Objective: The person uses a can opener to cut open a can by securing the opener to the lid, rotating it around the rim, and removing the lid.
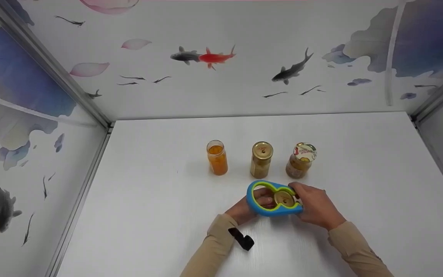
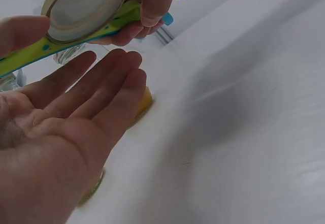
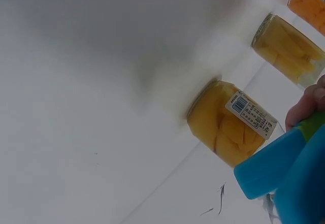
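Note:
My right hand [image 1: 317,204] grips the narrow end of a blue and green jar opener [image 1: 275,212], holding it above the table. A round gold lid [image 1: 284,199] sits in the opener's smaller ring; its pale underside shows in the left wrist view. Under the opener lies my left hand [image 2: 66,112], palm up with its fingers extended, and its thumb is against the opener's edge. Behind them stands an orange-filled glass jar [image 1: 218,161] without a lid. Beside it are a gold-lidded jar [image 1: 261,159] and a shorter jar with a printed lid [image 1: 299,163].
The three jars stand in a row on the white table [image 1: 148,215]. A wall with painted fish [image 1: 215,57] rises behind, and side panels bound the left and right. A black strap [image 1: 241,239] sticks out from the left sleeve.

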Demonstrator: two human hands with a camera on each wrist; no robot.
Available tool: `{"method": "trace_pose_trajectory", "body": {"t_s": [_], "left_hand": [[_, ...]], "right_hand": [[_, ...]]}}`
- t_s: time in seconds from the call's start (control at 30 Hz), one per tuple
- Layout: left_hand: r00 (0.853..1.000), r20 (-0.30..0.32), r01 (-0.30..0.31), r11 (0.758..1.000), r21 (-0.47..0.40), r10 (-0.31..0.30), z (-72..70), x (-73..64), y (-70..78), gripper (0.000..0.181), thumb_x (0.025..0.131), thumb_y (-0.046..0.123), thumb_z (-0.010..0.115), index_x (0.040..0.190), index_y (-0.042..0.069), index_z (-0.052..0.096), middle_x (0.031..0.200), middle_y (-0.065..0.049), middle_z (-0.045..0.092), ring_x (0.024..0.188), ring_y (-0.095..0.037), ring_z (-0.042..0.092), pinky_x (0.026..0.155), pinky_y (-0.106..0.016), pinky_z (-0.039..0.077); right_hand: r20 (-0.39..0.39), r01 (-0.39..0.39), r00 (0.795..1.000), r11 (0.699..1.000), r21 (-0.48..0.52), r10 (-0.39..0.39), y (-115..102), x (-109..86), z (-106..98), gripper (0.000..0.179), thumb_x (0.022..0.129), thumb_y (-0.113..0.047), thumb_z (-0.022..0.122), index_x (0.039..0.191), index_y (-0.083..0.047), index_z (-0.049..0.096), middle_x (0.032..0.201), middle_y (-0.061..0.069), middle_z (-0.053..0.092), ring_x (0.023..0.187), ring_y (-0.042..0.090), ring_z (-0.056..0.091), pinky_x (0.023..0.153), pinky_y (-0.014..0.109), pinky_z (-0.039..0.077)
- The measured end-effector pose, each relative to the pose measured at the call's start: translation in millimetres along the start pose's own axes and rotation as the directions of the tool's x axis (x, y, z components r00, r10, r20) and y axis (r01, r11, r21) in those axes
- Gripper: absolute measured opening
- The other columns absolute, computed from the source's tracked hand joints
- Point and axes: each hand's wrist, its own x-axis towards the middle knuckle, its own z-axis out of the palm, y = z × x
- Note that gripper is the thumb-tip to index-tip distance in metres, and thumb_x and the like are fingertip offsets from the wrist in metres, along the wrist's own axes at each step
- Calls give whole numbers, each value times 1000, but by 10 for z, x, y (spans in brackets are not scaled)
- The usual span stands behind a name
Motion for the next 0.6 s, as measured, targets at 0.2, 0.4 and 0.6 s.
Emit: {"method": "trace_pose_trajectory", "body": {"t_s": [0.2, 0.4, 0.6], "left_hand": [[999, 52, 6, 987, -164, 3, -15, 46, -97, 57, 90, 30, 58, 139, 3, 48, 127, -9, 60, 112, -18, 55, 102, -32, 39], [999, 19, 39, 968, -250, -36, -32, 117, -221, 58, 89, 28, 56, 141, 3, 47, 130, -10, 58, 114, -18, 54, 100, -31, 39], [999, 36, 44, 941, -337, -33, -4, 80, -194, 56, 91, 19, 51, 144, 4, 42, 139, -10, 51, 123, -21, 48, 104, -33, 36]], "right_hand": [[-30, 8, 1000, 1000, -7, -8, -15, 17, 36, 69, 58, 1, 87, 118, -5, 53, 103, 7, 65, 89, 26, 62, 80, 52, 52], [-47, 9, 999, 1000, -4, -9, -27, 30, 57, 70, 57, 3, 87, 118, -5, 53, 104, 9, 66, 92, 28, 62, 82, 52, 52], [-56, 11, 998, 1000, -8, -12, -41, 49, 58, 69, 59, 2, 87, 118, -4, 52, 107, 10, 65, 96, 29, 62, 87, 52, 50]]}}
